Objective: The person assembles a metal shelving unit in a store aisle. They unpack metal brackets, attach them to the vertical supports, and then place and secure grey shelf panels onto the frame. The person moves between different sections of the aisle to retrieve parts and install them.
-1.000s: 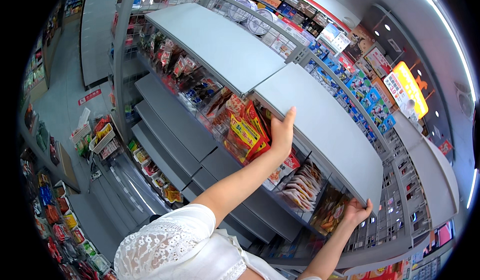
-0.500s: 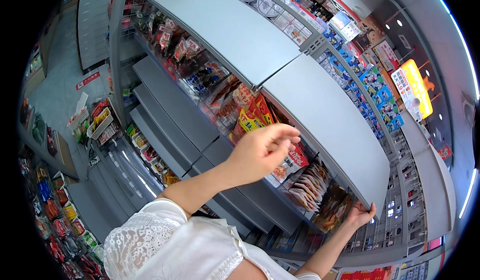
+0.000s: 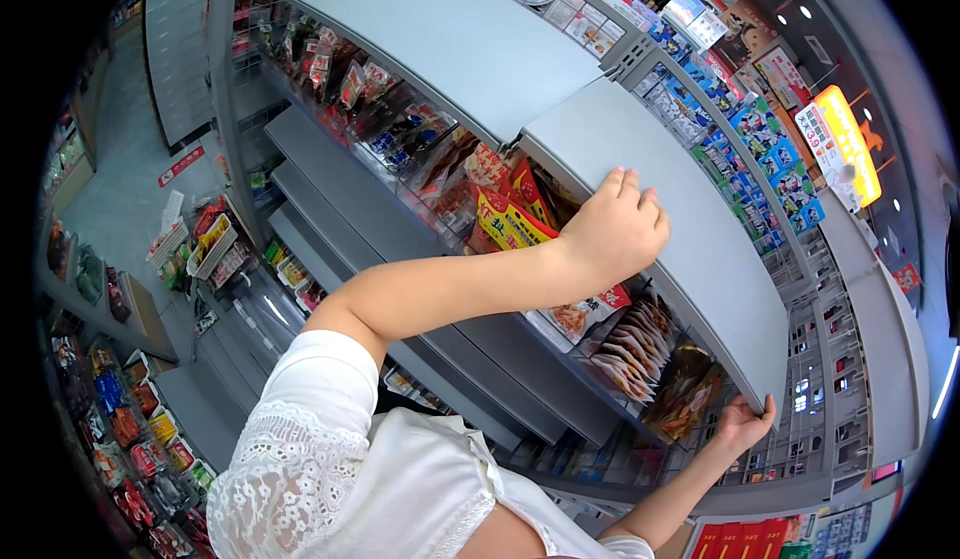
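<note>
My left hand [image 3: 615, 229] lies on the front edge of a grey shelf board [image 3: 700, 259], fingers curled over its top near the left corner. My right hand [image 3: 745, 424] grips the same board's front edge at its right corner, fingers hooked over it. Under the board hang red and yellow snack packets [image 3: 510, 221], just left of my left hand. Brown dried-food packets [image 3: 630, 349] hang below, between my two hands. My white lace sleeve [image 3: 300, 429] fills the lower middle.
A second grey shelf board [image 3: 450, 39] adjoins on the left, with more hanging packets [image 3: 380, 109] under it. Lower grey shelves [image 3: 330, 189] step down toward the floor. Blue packets [image 3: 760, 149] line the back side. Low racks of goods [image 3: 130, 429] stand across the aisle, lower left.
My left hand left the hanging snack packets, rose and settled on the shelf board's edge with fingers curled. My right hand stayed at the board's right corner.
</note>
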Action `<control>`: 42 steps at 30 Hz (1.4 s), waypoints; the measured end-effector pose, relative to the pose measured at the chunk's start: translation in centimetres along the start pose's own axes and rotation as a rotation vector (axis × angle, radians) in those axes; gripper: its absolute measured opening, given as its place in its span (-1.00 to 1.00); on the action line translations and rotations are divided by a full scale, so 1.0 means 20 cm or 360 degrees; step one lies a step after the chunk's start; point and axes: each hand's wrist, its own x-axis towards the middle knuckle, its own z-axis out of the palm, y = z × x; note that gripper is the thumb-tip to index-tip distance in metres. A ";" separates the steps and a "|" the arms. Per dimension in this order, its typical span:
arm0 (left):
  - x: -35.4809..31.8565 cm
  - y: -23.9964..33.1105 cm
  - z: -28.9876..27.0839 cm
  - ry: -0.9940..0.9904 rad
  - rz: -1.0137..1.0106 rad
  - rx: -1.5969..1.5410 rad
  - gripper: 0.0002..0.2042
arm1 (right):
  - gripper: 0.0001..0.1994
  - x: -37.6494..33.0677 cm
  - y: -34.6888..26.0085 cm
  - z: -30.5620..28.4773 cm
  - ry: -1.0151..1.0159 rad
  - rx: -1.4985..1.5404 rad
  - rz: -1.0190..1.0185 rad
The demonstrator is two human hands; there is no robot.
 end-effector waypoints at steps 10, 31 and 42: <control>-0.05 0.00 0.06 0.0026 0.0060 -0.0105 -0.61 | -0.70 0.01 0.05 -0.10 -0.0192 -0.0042 -0.0068; 0.01 -0.15 -0.04 -0.0704 -0.0287 0.0203 -0.41 | -0.73 0.18 0.08 -0.07 -0.0195 0.0065 0.0058; -0.08 -0.21 0.04 -0.0617 -0.0238 0.0429 -0.45 | -0.66 0.12 0.09 -0.09 -0.0279 0.0055 0.0044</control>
